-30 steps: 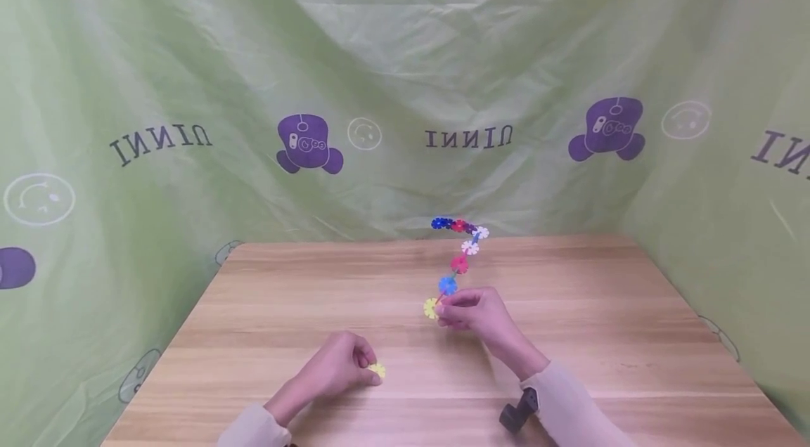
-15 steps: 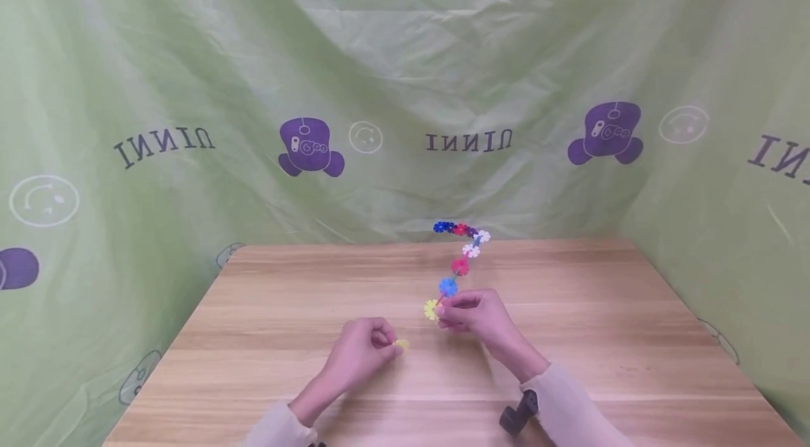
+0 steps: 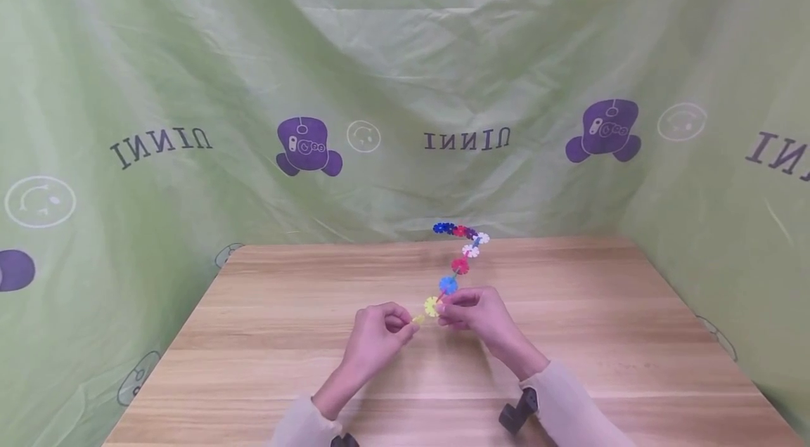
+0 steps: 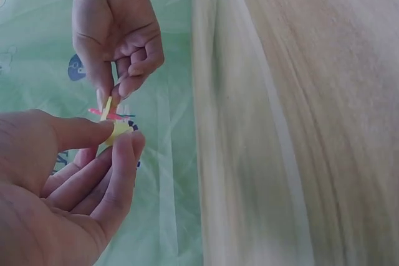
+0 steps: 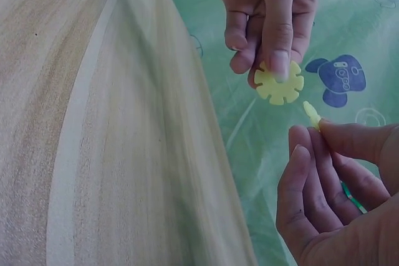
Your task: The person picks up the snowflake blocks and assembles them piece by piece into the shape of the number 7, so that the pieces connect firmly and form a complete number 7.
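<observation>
My left hand (image 3: pixel 382 334) pinches a loose yellow notched flower disc (image 5: pixel 280 90) between thumb and fingertips. My right hand (image 3: pixel 481 313) pinches the near end of a chain of linked flower discs, at its yellow end disc (image 3: pixel 432 306). From there the chain runs up and away through a blue disc (image 3: pixel 448 284), a pink disc (image 3: pixel 460 266) and white ones, then bends left to dark blue discs (image 3: pixel 441 228). In the right wrist view a small gap separates the two yellow discs, the end disc edge-on. My right fingers hide part of the chain.
A wooden table (image 3: pixel 253 306) lies beneath both hands. Behind and beside it hangs a green printed cloth (image 3: pixel 392 67). A black device (image 3: pixel 519 413) is strapped at the right wrist.
My left hand has moved right and away from me, bringing its yellow disc close to the chain's yellow end. The right hand and chain have stayed nearly still.
</observation>
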`<state>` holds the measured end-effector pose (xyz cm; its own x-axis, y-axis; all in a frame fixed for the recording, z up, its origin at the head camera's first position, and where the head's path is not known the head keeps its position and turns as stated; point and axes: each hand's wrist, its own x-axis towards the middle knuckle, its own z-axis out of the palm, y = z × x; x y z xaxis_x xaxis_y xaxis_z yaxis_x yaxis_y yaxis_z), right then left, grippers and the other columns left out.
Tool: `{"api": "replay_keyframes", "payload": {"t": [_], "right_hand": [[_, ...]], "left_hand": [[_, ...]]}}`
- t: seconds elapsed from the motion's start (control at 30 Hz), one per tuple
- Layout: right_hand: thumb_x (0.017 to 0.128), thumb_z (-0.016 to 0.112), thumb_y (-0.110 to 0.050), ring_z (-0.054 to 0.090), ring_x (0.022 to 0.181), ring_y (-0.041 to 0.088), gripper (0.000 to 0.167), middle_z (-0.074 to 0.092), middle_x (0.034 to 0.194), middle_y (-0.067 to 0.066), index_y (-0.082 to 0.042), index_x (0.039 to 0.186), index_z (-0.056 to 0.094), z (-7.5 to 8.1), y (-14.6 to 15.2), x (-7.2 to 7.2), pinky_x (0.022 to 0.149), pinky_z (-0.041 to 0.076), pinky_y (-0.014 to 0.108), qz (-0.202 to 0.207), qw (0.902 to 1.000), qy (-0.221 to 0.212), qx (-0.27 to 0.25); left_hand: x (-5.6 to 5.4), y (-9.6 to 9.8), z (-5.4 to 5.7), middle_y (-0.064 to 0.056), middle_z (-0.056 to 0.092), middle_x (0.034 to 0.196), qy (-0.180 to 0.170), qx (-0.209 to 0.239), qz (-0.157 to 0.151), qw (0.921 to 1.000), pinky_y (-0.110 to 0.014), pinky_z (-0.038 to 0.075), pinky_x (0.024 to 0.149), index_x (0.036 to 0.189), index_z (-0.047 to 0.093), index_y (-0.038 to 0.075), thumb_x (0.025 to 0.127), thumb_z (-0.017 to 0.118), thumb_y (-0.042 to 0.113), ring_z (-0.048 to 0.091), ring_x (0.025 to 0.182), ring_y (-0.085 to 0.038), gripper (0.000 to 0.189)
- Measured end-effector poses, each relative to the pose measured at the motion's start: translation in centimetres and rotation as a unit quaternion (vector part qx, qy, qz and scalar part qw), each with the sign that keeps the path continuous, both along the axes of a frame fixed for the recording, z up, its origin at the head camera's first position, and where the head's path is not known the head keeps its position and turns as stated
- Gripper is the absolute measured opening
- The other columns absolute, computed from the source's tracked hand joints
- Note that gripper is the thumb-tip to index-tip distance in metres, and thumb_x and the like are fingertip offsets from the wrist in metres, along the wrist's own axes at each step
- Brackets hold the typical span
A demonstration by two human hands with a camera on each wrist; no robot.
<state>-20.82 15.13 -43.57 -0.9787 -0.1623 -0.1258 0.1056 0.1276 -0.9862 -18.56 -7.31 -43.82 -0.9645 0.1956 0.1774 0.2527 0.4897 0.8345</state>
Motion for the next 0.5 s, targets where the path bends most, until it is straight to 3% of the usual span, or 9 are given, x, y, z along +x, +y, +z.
{"api": "replay_keyframes", "payload": {"t": [0.5], "right_hand": [[0.095,0.076,-0.009,0.078,0.084,0.016,0.025,0.08,0.102,0.016,0.008,0.113,0.073,0.0,0.1,-0.1,0.088,0.066,0.043,-0.002,1.0,-0.002,-0.005]], "left_hand": [[-0.1,1.3,-0.6,-0.009,0.081,0.085,0.012,0.024,0.025,0.9993,-0.016,0.06,0.066,0.089,0.075,0.007,0.087,0.083,0.009,0.076,0.074,-0.011,0.008]]}}
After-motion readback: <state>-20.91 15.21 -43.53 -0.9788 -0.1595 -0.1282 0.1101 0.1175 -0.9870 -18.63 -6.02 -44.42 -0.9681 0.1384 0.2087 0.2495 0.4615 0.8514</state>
